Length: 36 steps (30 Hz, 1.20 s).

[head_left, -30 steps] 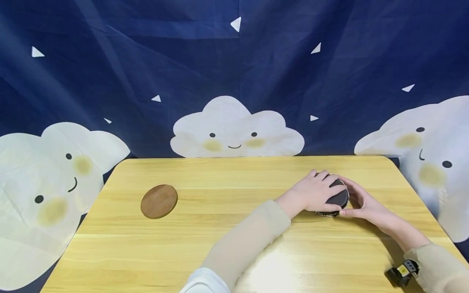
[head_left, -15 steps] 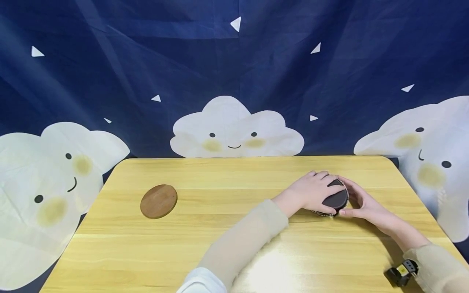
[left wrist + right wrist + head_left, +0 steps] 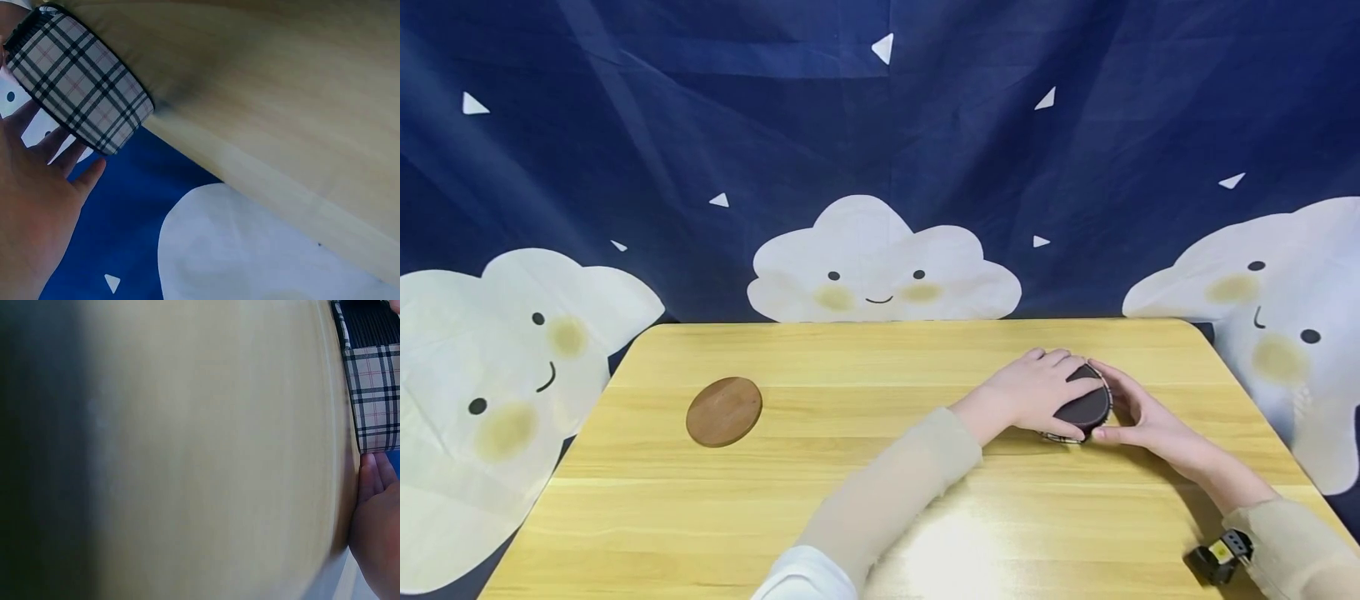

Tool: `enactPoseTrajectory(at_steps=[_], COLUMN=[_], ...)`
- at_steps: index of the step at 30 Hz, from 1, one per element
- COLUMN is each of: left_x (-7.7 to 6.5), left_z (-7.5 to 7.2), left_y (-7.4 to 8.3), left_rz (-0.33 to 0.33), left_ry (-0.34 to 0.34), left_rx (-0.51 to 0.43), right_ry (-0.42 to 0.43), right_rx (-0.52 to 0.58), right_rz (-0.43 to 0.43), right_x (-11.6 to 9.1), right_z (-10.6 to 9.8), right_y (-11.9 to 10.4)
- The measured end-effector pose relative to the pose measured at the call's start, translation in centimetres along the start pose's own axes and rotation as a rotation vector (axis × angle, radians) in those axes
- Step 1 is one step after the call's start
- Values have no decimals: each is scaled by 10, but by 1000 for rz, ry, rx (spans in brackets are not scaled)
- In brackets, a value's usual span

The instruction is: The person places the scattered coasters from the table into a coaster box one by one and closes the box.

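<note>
At the right of the head view, both hands are at a round case with a dark, smooth top. The left wrist view shows the plaid side of the case; a black ribbed strip breaks the plaid in the right wrist view. My left hand lies spread over the top, covering its left part, with the thumb along the near edge. Curved about the right side is my right hand, fingers behind and thumb at the near rim. The right hand's fingertips are partly hidden behind the case.
A flat brown wooden disc lies on the left part of the pale wooden table. A small black device sits at the right wrist, low over the table. Behind the table hangs a blue cloth with white clouds.
My left hand has slid slightly left across the case, uncovering more of the dark top. The right hand keeps its place, and the wooden disc lies as before.
</note>
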<state>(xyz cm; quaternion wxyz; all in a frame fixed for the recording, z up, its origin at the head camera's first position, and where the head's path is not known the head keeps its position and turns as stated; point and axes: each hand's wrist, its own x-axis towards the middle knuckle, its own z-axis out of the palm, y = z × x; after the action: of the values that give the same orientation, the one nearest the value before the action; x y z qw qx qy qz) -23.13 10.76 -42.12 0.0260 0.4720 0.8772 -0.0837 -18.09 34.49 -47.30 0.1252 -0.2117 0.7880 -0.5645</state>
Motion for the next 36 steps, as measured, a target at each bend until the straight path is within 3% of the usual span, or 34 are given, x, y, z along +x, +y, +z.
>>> enactPoseTrajectory(at_steps=[6,18,27,36], left_x=[-14,-58,-102,-147], left_z=[-2,-5,-1,13], left_y=[-7,-38,-60,-78], left_rz=[15,20,-3,-51], left_ry=[18,94,116,122], left_rx=[38,86,30,12], right_ry=[16,25,12,11], right_rx=[-2,13,44,53], right_rz=[0,-26,-43,-23], right_x=[0,1,0,0], right_z=[0,0,1,1], right_y=[1,1,-1,-1])
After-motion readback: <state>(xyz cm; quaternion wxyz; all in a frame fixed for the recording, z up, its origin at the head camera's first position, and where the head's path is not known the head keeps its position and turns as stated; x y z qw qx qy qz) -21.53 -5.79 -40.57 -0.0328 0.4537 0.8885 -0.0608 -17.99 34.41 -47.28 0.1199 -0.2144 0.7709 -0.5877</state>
